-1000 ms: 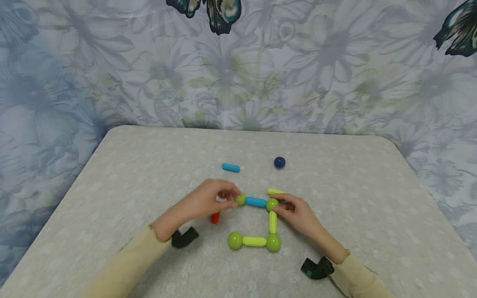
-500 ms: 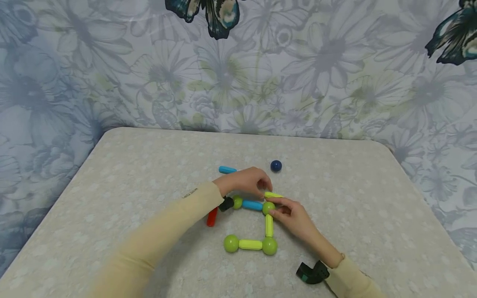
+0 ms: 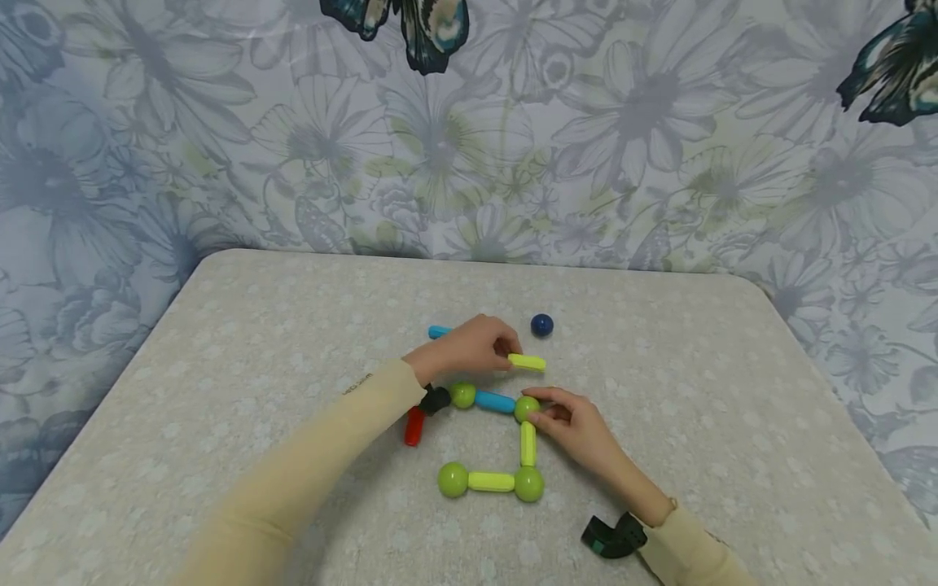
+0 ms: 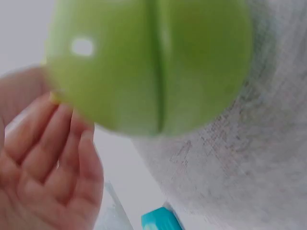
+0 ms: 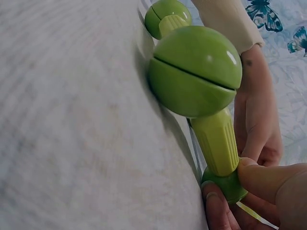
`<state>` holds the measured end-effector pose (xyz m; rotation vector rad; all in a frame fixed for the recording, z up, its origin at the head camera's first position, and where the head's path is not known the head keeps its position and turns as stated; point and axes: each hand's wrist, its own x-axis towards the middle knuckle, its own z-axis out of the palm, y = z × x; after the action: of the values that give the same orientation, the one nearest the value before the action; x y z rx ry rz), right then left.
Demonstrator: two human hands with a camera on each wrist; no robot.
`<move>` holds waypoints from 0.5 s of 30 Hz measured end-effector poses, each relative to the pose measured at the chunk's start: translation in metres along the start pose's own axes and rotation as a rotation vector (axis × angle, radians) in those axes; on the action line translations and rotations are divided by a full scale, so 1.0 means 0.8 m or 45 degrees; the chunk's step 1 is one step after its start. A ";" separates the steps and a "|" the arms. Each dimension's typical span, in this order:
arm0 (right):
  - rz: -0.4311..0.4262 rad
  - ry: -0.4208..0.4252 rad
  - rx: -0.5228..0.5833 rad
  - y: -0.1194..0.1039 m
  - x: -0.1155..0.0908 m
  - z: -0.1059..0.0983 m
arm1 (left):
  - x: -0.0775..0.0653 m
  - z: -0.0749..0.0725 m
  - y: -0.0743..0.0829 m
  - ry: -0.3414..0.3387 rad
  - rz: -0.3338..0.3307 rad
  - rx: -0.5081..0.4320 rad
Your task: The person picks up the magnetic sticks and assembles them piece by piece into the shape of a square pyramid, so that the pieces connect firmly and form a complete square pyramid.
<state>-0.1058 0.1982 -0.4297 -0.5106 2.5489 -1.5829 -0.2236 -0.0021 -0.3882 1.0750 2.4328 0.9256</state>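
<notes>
My left hand [image 3: 476, 346] pinches one end of a loose yellow-green stick [image 3: 528, 363] behind a chain of toy balls and sticks. My right hand [image 3: 575, 423] holds the chain's green corner ball [image 3: 525, 408] between thumb and fingers. From that ball, a blue stick [image 3: 495, 402] runs left to another green ball [image 3: 462, 396]. A yellow-green stick [image 3: 528, 443] comes forward to the near corner ball [image 3: 528, 483]. One more stick [image 3: 491, 482] joins it to the near left ball [image 3: 453, 480]. In the left wrist view a green ball [image 4: 148, 62] covers much of the hand.
A dark blue ball [image 3: 541, 325] lies farther back on the table. The left hand partly covers a light blue stick [image 3: 438, 332]. Beside the left wrist's black camera [image 3: 435, 400] lies a red stick [image 3: 414, 427]. A flowered cloth [image 3: 469, 163] hangs behind the table [image 3: 645, 334].
My left hand has left the far left ball, reached right over the chain and taken up the loose yellow-green stick, moving it slightly back. My right hand stays on the corner ball.
</notes>
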 end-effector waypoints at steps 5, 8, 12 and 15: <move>0.022 0.000 -0.030 0.001 0.000 -0.001 | -0.031 -0.017 -0.005 0.227 -0.088 -0.440; 0.023 0.006 -0.034 0.000 0.000 -0.001 | -0.058 -0.022 -0.002 0.280 -0.112 -0.794; 0.020 0.004 -0.028 -0.001 0.000 -0.002 | -0.096 -0.022 0.002 0.283 -0.124 -0.962; 0.023 0.005 -0.033 -0.001 0.000 -0.002 | -0.123 -0.019 0.003 0.283 -0.157 -0.889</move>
<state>-0.1063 0.1993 -0.4279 -0.4866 2.5728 -1.5484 -0.1651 -0.0807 -0.3725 0.5820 2.0165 1.7390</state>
